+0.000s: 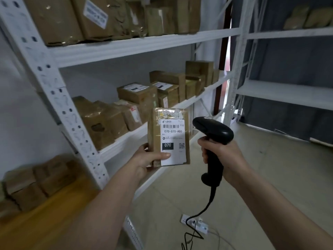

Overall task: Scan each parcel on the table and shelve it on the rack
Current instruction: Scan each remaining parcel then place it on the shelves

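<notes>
Left hand (147,159) grips parcel (168,137) labelled 070-070-A80; right hand (222,157) grips scanner (212,130).

Boxes on the surface (27,184), near left: blurred, partly cut off. Scanner cable (196,224): leaves the bottom edge. Top-shelf box label (95,13): unreadable. Parcel label (173,141) fine print: too small.

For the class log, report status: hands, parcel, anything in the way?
Left hand grips parcel, label up. Right hand grips scanner, beside the label. Rack ahead, nothing blocking.
</notes>
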The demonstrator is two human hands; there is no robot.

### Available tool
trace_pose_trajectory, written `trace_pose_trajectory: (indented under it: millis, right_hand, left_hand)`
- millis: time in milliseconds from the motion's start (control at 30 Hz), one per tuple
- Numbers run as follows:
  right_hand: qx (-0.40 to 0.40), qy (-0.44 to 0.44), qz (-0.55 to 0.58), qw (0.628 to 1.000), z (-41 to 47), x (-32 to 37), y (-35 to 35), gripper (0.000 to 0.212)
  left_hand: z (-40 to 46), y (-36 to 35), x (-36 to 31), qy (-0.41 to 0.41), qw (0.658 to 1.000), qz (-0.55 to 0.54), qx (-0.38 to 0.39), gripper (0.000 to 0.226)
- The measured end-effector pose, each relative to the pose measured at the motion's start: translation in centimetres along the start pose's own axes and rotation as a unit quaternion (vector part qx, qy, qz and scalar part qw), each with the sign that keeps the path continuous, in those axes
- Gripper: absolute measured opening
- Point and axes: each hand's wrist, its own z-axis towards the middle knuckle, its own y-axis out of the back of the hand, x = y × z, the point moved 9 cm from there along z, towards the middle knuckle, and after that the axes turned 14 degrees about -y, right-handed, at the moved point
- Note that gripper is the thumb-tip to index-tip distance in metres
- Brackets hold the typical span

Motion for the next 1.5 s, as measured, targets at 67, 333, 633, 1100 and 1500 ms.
trace_pose_trajectory:
  millis: [67,333,633,1100,1500]
  right_hand:
    - [-0.012,0.001,-0.004,1.000,0.4,0.1,2.0,0.017]
    - [-0.077,-0.017,0.039,0.996,3.5,-0.4,7.9,0.015]
    - [-0.091,0.025,0.043,0.995,11.1,4.4,10.8,0.010]
    - [-0.139,0.175,0.061,0.973,23.1,18.7,11.5,0.025]
    - [-0.042,0.260,0.101,0.959,36.7,28.7,14.6,0.020]
  left_hand:
    - [0.5,-1.7,-0.1,-0.006,1.000,0.006,-0.011,0.084]
    - [4.5,-6.7,-0.5,-0.008,0.999,0.033,-0.028,0.048]
    - [14.5,-11.9,-3.7,-0.050,0.997,0.062,-0.005,0.072]
    - [28.7,-20.6,-20.3,-0.174,0.978,0.109,0.030,0.055]
    - [36.0,-27.6,-32.3,-0.327,0.915,0.225,-0.071,0.080]
